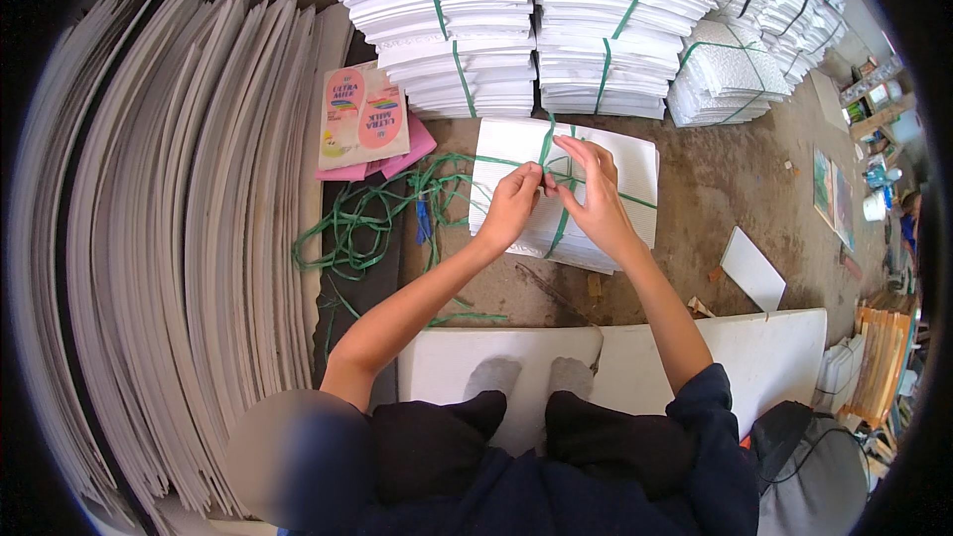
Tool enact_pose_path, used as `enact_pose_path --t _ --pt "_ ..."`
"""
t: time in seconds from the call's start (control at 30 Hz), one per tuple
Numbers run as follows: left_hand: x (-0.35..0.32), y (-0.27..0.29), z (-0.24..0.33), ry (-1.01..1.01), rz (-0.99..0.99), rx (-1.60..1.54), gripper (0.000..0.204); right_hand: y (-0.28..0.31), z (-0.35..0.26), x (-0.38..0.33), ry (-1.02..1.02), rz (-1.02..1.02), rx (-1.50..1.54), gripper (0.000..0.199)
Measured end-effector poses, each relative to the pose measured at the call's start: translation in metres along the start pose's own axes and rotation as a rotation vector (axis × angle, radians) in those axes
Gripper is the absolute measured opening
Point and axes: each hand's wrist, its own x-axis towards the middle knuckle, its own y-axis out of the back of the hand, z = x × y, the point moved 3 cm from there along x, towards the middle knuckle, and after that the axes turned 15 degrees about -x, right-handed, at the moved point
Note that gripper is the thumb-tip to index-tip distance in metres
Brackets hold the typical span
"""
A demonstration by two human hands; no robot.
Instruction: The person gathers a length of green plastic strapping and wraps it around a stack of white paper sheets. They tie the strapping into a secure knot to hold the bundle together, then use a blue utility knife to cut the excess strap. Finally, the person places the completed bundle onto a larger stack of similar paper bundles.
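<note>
In front of me a stack of white ribbed sheets (496,144) lies on the floor with green plastic twine (638,201) crossing over its top. My left hand (513,203) is closed, pinching the twine near the crossing. Just right of it, my right hand (599,199) curves round a loop of the same twine, its thumb low by the knot and its fingers reaching up. The exact grip of its fingertips is partly hidden. A loose twine end sticks up above my hands.
Tangled green twine (362,228) and a small blue object (424,221) lie left of the stack. Tied bundles of white sheets (457,0) rise behind. Tall upright sheets (199,238) line the left. A printed carton piece (364,119) and a white board (752,270) lie nearby.
</note>
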Motion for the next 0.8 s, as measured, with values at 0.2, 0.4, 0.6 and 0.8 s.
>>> enact_pose_path --t 0.2,0.4,0.6,0.8 --pt "0.003 0.004 0.008 -0.043 -0.058 0.144 0.03 -0.005 0.006 0.005 0.004 -0.092 0.108 0.047" --pt "0.007 0.014 0.01 0.233 -0.143 0.262 0.029 0.0 0.01 0.003 0.043 0.154 0.222 0.034" --pt "0.013 0.012 0.01 0.006 -0.067 0.405 0.021 -0.003 0.022 0.008 -0.071 0.062 0.437 0.035" --pt "0.003 0.001 0.018 -0.119 -0.144 0.383 0.021 0.001 0.026 0.013 -0.211 -0.048 0.453 0.042"
